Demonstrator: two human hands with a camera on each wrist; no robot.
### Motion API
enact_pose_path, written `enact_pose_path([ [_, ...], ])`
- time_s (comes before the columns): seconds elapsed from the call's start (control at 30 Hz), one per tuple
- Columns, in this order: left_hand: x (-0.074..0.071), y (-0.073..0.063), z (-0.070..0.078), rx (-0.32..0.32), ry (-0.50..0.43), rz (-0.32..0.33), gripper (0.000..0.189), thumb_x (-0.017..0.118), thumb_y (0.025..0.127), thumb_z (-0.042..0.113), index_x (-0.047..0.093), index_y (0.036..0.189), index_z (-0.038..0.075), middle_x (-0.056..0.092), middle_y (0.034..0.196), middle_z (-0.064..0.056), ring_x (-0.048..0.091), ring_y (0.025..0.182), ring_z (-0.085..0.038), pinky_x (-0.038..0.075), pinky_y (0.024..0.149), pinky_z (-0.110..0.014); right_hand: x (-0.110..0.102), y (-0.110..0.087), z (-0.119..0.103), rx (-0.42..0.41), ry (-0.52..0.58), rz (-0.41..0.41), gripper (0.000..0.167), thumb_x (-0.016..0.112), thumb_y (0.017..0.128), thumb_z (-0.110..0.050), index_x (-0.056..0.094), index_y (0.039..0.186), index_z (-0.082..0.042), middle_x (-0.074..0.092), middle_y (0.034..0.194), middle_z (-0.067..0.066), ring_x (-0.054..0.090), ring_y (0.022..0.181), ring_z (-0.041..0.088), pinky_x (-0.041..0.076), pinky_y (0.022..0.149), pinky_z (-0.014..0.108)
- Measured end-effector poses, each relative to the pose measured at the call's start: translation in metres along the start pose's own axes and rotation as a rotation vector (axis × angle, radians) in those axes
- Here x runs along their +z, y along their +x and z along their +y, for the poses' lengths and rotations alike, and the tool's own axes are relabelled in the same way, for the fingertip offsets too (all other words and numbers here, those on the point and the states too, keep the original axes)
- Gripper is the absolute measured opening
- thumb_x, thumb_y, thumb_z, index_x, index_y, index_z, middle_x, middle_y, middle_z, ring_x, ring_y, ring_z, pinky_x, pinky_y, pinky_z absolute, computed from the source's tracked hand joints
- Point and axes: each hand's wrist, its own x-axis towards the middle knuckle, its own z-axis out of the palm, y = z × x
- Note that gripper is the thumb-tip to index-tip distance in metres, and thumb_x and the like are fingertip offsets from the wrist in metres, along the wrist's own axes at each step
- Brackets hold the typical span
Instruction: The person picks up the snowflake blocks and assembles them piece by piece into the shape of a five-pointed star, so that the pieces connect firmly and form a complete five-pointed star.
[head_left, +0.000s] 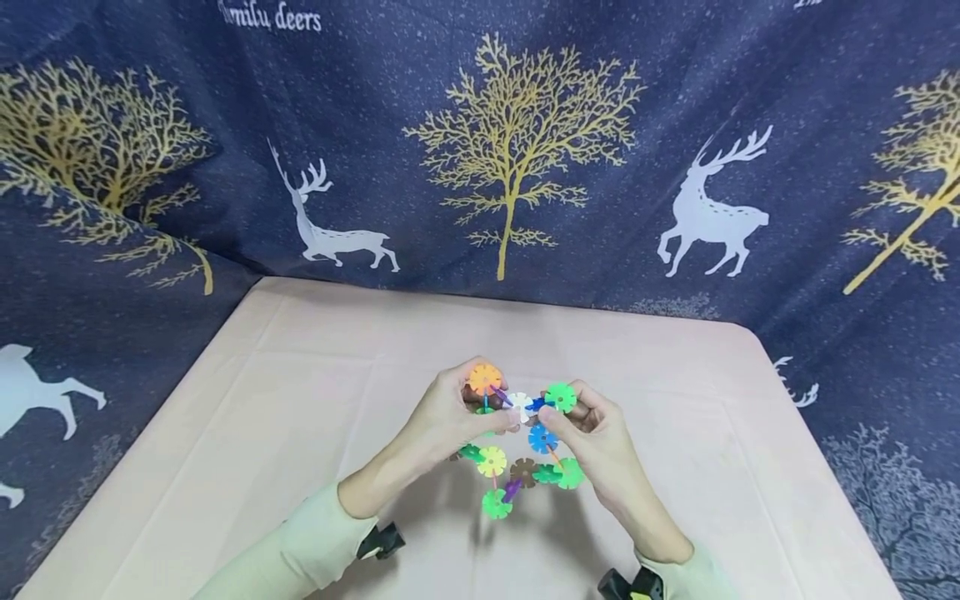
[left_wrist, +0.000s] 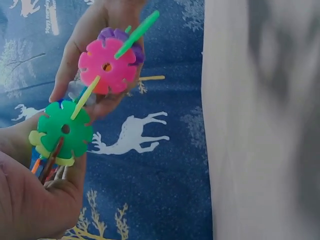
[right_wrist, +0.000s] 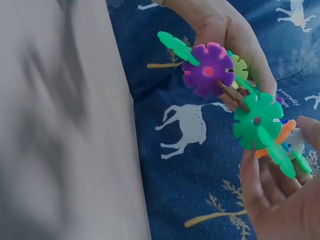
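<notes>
Both hands hold up a linked structure of notched plastic snowflake discs above the table. My left hand [head_left: 438, 412] grips its upper left part, by an orange disc [head_left: 483, 377], with the thumb at a white disc [head_left: 519, 407]. On the other side, my right hand [head_left: 607, 442] pinches a dark blue disc beside the white one, below a light green disc [head_left: 560, 397]. A blue disc [head_left: 542, 438], a yellow disc [head_left: 492, 461] and a brown disc [head_left: 524, 472] hang lower. The left wrist view shows a pink disc [left_wrist: 107, 62]; the right wrist view, a purple disc [right_wrist: 205, 75]. Fingers hide some joints.
Beneath the hands lies a table with a pale pink cloth [head_left: 337, 358], where shadows fall. A dark blue curtain [head_left: 420, 225] printed with deer and trees stands behind it and along the sides. Black devices [head_left: 381, 542] sit at both wrists.
</notes>
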Motion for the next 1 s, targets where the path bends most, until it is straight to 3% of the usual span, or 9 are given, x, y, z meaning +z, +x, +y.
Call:
enact_pose_path([
  [0.07,-0.003,0.001,-0.003,-0.005,0.063,-0.011,0.043,0.085,0.079,0.012,0.061,0.115,0.007,0.068,0.088,-0.005,0.065,0.077,-0.016,0.054,0.062,-0.030,-0.001,0.000,0.000,0.001,-0.039,0.028,0.009,0.070,0.093,-0.005,0.062,0.096,-0.003,0.070,0.078,-0.003,0.059,0.068,0.008,0.050,0.068,0.024],
  [0.2,-0.008,0.000,-0.006,-0.077,0.091,-0.039,0.067,0.085,0.080,0.017,0.051,0.137,0.007,0.070,0.094,-0.006,0.068,0.084,-0.019,0.055,0.063,-0.031,-0.002,0.000,0.002,0.018,-0.061,0.084,0.013,0.071,0.092,-0.007,0.061,0.094,0.001,0.068,0.075,-0.004,0.056,0.067,0.007,0.049,0.066,0.024],
  [0.3,-0.012,-0.003,-0.009,-0.099,0.096,-0.050,0.072,0.085,0.081,0.017,0.046,0.141,0.007,0.071,0.097,-0.007,0.071,0.090,-0.021,0.057,0.066,-0.034,-0.002,0.000,0.003,0.051,-0.065,0.122,0.012,0.071,0.092,-0.006,0.060,0.092,0.000,0.067,0.073,-0.004,0.055,0.066,0.007,0.048,0.064,0.024],
  [0.5,-0.021,-0.009,-0.014,0.019,0.251,-0.044,0.059,0.084,0.082,0.021,0.054,0.131,0.012,0.072,0.105,-0.003,0.068,0.098,-0.019,0.055,0.086,-0.036,-0.005,0.003,0.004,0.106,-0.053,0.191,0.012,0.070,0.093,-0.007,0.062,0.097,0.000,0.071,0.076,-0.002,0.051,0.061,0.007,0.045,0.061,0.023],
  [0.6,-0.027,-0.011,-0.016,0.032,0.298,-0.023,0.050,0.084,0.083,0.023,0.059,0.126,0.014,0.071,0.105,-0.001,0.068,0.098,-0.018,0.054,0.088,-0.035,-0.007,0.007,0.006,0.126,-0.013,0.234,0.013,0.071,0.092,-0.008,0.063,0.097,0.000,0.073,0.079,-0.001,0.051,0.058,0.007,0.045,0.059,0.022],
  [0.67,-0.031,-0.012,-0.018,0.000,0.271,-0.008,0.043,0.082,0.084,0.020,0.062,0.121,0.013,0.071,0.103,-0.002,0.069,0.094,-0.017,0.055,0.085,-0.033,-0.009,0.009,0.008,0.141,0.012,0.258,0.012,0.071,0.092,-0.008,0.063,0.096,-0.001,0.074,0.080,-0.002,0.051,0.057,0.007,0.045,0.058,0.021],
  [0.77,-0.035,-0.009,-0.021,-0.047,0.149,-0.006,0.030,0.074,0.090,0.010,0.063,0.117,0.004,0.071,0.096,-0.009,0.071,0.087,-0.021,0.058,0.079,-0.032,-0.011,0.013,0.010,0.164,0.024,0.272,0.008,0.070,0.093,-0.007,0.063,0.094,-0.004,0.075,0.083,-0.001,0.053,0.058,0.007,0.045,0.057,0.020],
  [0.9,-0.038,-0.004,-0.028,-0.058,0.020,-0.005,0.024,0.064,0.096,0.001,0.060,0.117,-0.008,0.072,0.089,-0.017,0.073,0.079,-0.026,0.060,0.075,-0.034,-0.014,0.018,0.014,0.204,-0.048,0.237,0.008,0.068,0.096,-0.011,0.065,0.099,-0.004,0.076,0.087,0.000,0.057,0.062,0.007,0.044,0.057,0.020],
  [1.0,-0.042,0.000,-0.033,-0.063,0.001,0.010,0.023,0.062,0.096,-0.001,0.060,0.117,-0.011,0.072,0.088,-0.018,0.073,0.077,-0.026,0.060,0.073,-0.035,-0.017,0.021,0.019,0.218,-0.152,0.195,0.019,0.062,0.100,-0.017,0.066,0.104,0.001,0.076,0.089,0.006,0.060,0.066,0.011,0.045,0.058,0.021],
])
